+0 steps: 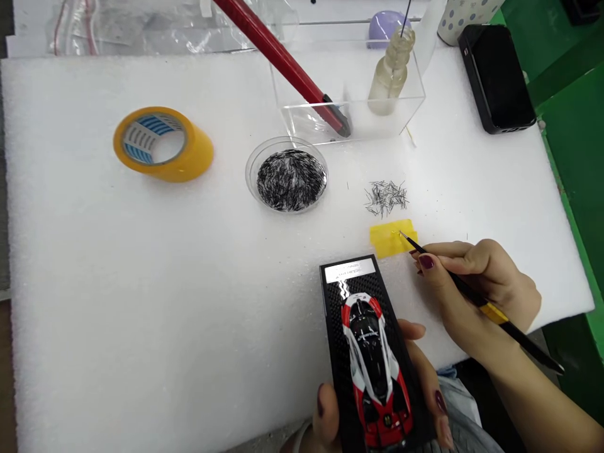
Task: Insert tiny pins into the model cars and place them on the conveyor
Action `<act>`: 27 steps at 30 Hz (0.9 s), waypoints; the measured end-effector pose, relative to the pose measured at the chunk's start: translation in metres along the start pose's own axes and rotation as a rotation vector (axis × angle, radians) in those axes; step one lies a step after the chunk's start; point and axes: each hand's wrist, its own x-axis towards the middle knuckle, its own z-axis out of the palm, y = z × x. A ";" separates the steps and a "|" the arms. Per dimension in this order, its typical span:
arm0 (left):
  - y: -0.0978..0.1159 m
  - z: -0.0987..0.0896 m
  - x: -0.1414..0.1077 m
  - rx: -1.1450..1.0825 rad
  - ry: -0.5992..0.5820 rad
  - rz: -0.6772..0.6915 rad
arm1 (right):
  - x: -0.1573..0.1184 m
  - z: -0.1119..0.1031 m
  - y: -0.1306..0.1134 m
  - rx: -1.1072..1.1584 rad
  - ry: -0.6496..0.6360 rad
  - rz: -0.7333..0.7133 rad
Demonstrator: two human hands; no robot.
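My left hand [427, 377] grips a black carbon-patterned display base [336, 327] by its long sides, fingers on the right and thumb on the left. On the base sits a red, white and black model car [372, 358]. My right hand [472, 289] pinches a thin black fine-tipped brush [493, 311] with a yellow band. The brush tip touches, or hovers just over, a yellow tape piece [392, 238] on the white foam surface. Just beyond the tape lies a loose heap of short black bristles [387, 197]. A round clear dish [292, 176] holds many more.
A yellow tape roll [201, 154] stands at the left. At the back, a clear acrylic box [349, 129] holds a glass bottle [389, 72] and the end of a red-handled tool [283, 63]. A black phone-like device [497, 78] lies at the right, by a green frame [576, 126].
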 end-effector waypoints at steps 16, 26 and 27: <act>0.007 0.006 0.003 0.134 0.053 -0.009 | 0.001 -0.003 -0.003 0.277 0.062 -0.060; -0.014 -0.005 0.016 0.071 0.213 0.197 | 0.002 -0.024 0.015 0.440 -0.296 -0.180; -0.017 -0.007 0.016 0.054 0.255 0.178 | 0.001 -0.023 0.014 0.456 -0.302 -0.192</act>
